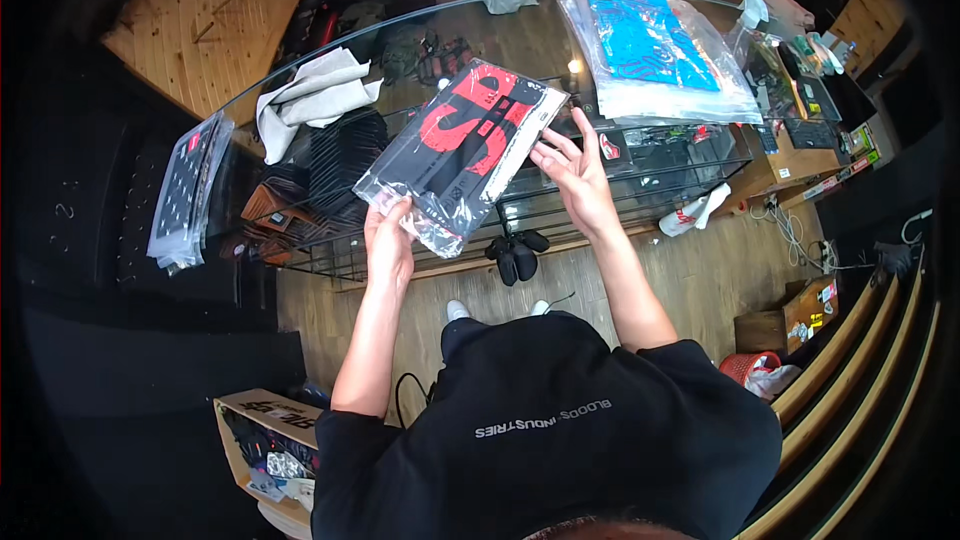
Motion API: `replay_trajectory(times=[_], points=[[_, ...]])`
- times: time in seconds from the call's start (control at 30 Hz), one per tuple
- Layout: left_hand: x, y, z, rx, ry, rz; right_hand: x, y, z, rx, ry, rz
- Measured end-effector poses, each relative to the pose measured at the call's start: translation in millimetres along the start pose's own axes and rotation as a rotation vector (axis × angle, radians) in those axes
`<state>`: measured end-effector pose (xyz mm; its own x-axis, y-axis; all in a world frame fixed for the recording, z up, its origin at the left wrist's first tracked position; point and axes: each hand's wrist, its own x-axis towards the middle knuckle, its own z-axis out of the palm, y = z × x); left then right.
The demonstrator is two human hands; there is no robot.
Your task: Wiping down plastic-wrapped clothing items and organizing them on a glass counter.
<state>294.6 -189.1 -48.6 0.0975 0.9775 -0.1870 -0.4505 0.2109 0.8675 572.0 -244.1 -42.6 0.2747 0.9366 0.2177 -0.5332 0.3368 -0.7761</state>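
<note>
A flat black garment in a clear plastic bag (457, 142), with a large red print, is held tilted above a glass-topped display counter (420, 37). My left hand (388, 240) pinches the bag's near left corner, thumb on top. At the bag's right edge is my right hand (577, 180), fingers spread; its fingertips are at or just beside the plastic, and firm contact cannot be made out. To the right on the glass lies a stack of clear bags with a blue printed garment (652, 37) on top.
More bagged dark garments (187, 187) lie at the counter's left end, near a crumpled pale cloth (315, 97). Wallets (277, 206) show inside the counter. A keyboard (814, 133) is at the right. An open cardboard box (281, 420) and a red basket (742, 367) stand behind.
</note>
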Motion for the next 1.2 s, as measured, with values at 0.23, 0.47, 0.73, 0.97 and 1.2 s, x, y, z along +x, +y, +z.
replay_trajectory(times=[0.23,0.47,0.73,0.97,1.2], points=[[-70.8,-50.6,42.4,-0.172,-0.096,-0.204,-26.5,-4.6,-6.0,-0.518,-0.264,0.205],[-44.5,-64.0,-22.3,-0.485,-0.562,-0.405,-29.8,-7.5,-29.6,-0.656,-0.393,0.186],[-8.2,-131.5,-38.5,0.156,-0.135,-0.203,-28.2,37.3,-98.9,-0.756,-0.727,0.427],[1.2,-251.7,-42.8,0.388,-0.243,-0.774,-108.7,119.4,-228.5,-0.759,-0.434,0.671],[41.1,-372.4,-20.5,0.254,-0.394,-0.536,-153.9,125.3,-282.1,-0.658,0.062,0.763]])
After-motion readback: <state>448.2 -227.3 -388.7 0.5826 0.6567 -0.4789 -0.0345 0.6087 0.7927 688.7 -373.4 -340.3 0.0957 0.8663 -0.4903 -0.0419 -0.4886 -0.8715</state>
